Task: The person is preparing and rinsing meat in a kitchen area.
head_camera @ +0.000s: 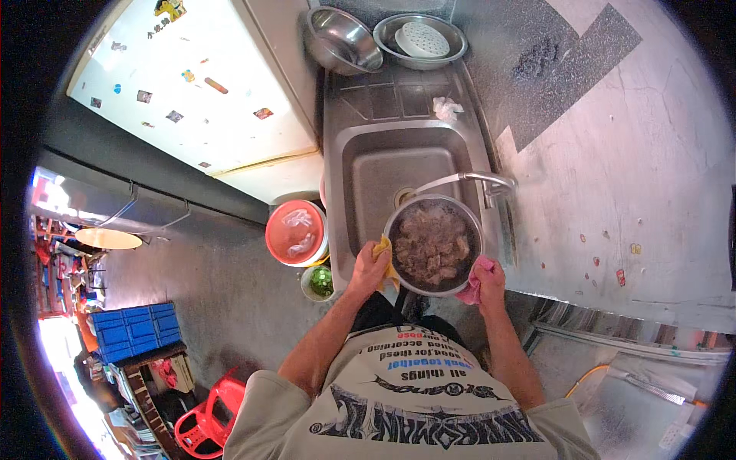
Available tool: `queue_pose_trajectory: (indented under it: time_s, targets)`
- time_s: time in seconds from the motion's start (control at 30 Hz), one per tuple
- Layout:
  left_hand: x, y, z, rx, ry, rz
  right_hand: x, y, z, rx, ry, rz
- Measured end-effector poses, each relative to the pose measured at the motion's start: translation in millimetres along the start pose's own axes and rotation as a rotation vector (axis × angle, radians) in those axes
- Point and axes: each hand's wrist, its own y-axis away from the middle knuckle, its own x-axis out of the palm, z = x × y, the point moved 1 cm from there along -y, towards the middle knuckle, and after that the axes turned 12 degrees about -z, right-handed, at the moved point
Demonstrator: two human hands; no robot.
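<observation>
Between my two hands is a round metal pot [435, 247] filled with brown chunks that look like meat in cloudy liquid. My left hand [370, 269] grips its left side through a yellow cloth [384, 248]. On the right side, my right hand [489, 280] holds it through a pink cloth [472, 282]. The pot is over the near end of a stainless steel sink [374, 172] and hides part of the basin. A curved faucet [489, 179] reaches across just beyond the pot's far rim.
Two metal basins [343, 43] stand past the drainboard, one with a white perforated strainer [422, 40]. Crumpled white plastic [447, 108] lies on the drainboard. Left of the sink are a red-lidded bucket [295, 233], a small container of greens [319, 282] and a refrigerator [230, 103]. A red plastic chair [215, 414] stands behind left.
</observation>
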Motion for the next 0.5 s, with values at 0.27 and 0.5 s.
queue_pose_trajectory:
  time_s: [0.27,0.5]
  targets:
    - [0.4,19.9,-16.3,0.02,-0.023,-0.067,-12.4,-7.7,-7.3,-0.052,0.055,0.016]
    - [-10.9,29.0,-22.8,-0.022,0.003,-0.106,0.3,-4.1,0.3,-0.042,0.031,0.078]
